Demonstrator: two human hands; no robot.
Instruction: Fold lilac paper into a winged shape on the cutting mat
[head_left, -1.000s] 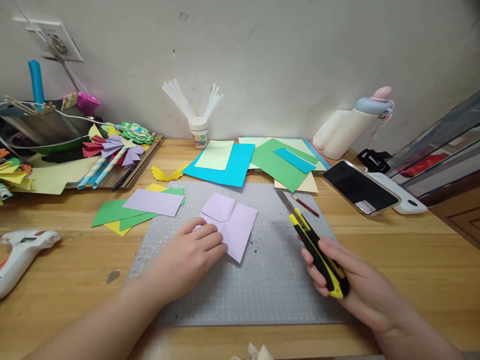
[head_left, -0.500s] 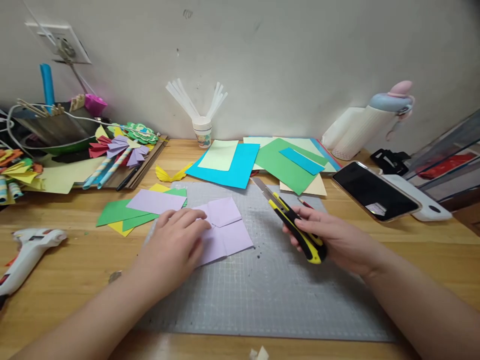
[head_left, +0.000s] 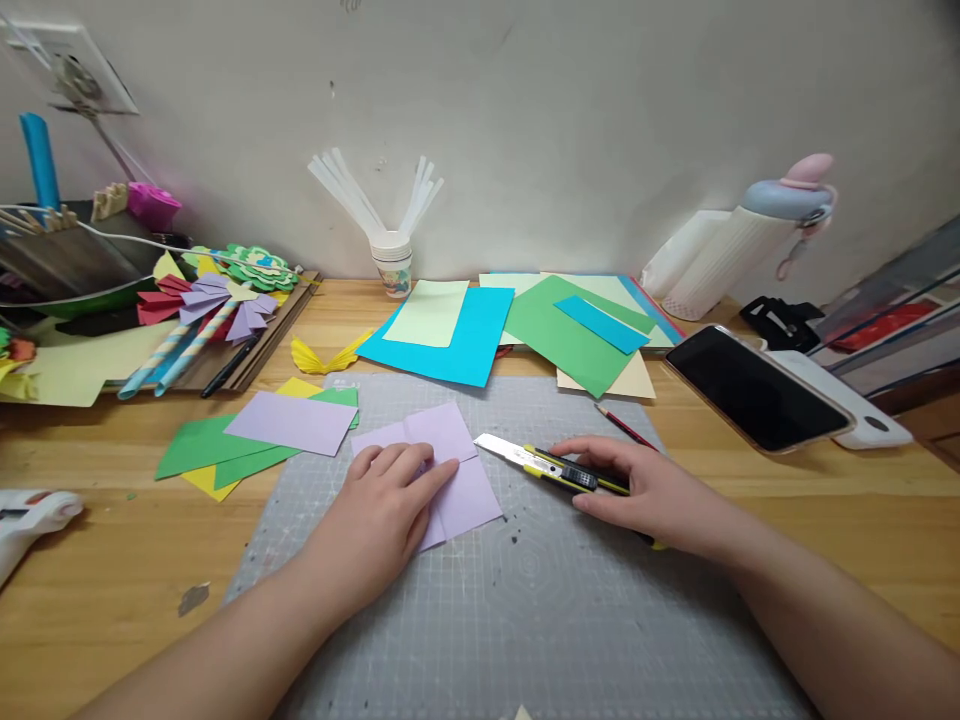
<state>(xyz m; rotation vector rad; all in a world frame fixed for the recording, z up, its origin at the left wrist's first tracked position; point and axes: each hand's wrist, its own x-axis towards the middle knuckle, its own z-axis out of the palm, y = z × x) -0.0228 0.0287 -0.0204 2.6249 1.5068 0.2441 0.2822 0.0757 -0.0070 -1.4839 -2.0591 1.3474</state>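
My left hand (head_left: 390,495) lies spread over a creased purple sheet of paper (head_left: 465,495), its fingertips touching the paper and its palm covering part of it. The sheet rests on a grey cutting mat (head_left: 585,620) and has a slit in from its right edge. To the right, my right hand (head_left: 637,485) has its thumb and fingers on either side of a black-and-yellow utility knife (head_left: 574,473). The blade is out and points left, its tip close to the sheet's right edge. The rear of the handle is partly hidden under the hand.
Purple, green and yellow paper pieces (head_left: 296,422) overlap at left. Blue (head_left: 480,350) and green sheets (head_left: 570,340) lie at the back, near a paper cup (head_left: 393,265) of white sticks. A red pencil (head_left: 626,425), phone (head_left: 757,388) and bottle (head_left: 765,240) are right; a glue gun (head_left: 34,515) is left.
My right hand has lowered the utility knife toward the mat and turned it flatter, its blade now beside the purple sheet. My left hand's fingers have spread further over the sheet. The view has shifted slightly.
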